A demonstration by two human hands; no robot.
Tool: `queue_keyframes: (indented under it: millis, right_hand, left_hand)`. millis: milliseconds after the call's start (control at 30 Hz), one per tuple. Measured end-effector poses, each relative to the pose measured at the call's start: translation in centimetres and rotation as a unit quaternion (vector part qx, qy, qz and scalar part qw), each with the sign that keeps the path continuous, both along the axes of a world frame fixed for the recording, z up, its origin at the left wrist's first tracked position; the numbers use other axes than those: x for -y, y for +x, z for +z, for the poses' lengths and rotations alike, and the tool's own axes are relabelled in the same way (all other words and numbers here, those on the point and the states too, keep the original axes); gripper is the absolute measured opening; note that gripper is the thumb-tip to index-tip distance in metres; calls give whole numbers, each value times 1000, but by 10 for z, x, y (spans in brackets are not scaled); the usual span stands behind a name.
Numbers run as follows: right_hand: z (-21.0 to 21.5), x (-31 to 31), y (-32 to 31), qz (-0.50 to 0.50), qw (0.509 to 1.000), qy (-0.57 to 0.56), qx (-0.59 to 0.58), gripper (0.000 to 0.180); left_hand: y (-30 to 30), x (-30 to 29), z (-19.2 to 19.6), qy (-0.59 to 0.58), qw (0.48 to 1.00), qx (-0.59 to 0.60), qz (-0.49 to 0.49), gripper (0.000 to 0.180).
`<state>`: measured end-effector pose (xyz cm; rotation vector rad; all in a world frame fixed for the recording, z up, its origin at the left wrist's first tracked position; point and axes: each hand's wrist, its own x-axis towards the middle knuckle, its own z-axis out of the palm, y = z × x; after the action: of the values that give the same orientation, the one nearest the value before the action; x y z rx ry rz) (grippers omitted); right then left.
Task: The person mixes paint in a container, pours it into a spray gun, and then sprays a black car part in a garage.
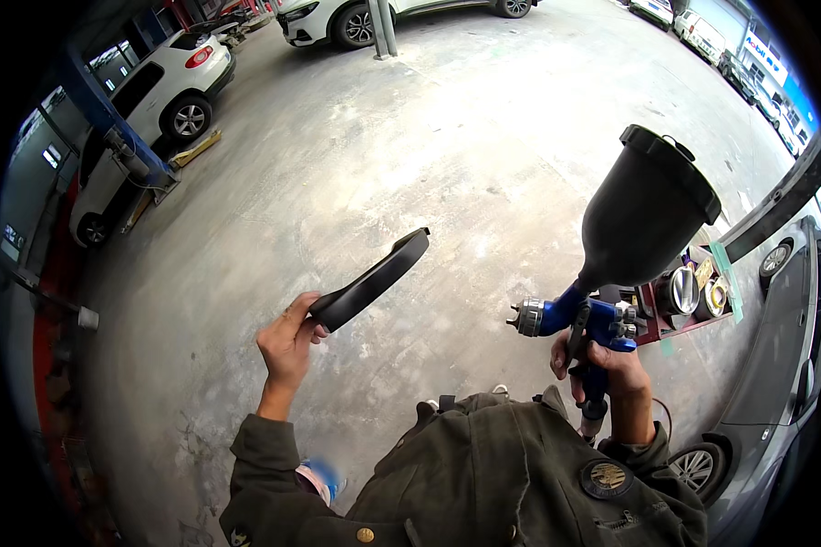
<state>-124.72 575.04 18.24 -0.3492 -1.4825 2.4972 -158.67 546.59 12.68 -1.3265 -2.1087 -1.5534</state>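
Note:
My left hand pinches one end of a curved black plastic trim piece, which slants up to the right in front of me. In my right hand is a blue paint spray gun, the fingers wrapped round its grip and near its trigger. A large black cup with a lid sits on top of the gun. The silver nozzle points left, toward the trim piece, with a gap between the two. Part of the grip is hidden by my fingers.
On the right stands a red tray with cans and tape, beside a dark grey car. A white car is by a blue lift post at left. Another white car stands far ahead behind a grey post.

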Motion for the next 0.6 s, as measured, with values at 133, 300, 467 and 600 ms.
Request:
queue_keyframes:
  millis: [133, 300, 467, 600]
  right_hand:
    - [3, 0, 1, -5, 1000, 3, 5, 44]
    - [0, 3, 6, -9, 1000, -10, 9, 45]
    - [-1, 8, 9, -21, 999, -30, 29, 47]
    - [-7, 12, 10, -55, 998, -11, 38, 42]
  left_hand:
    - [-1, -22, -9, -6, 1000, 27, 5, 38]
    - [4, -48, -17, -29, 999, 32, 21, 35]
    - [2, -56, -34, -48, 997, 52, 30, 28]
    - [11, -67, -44, -58, 988, 143, 34, 26]
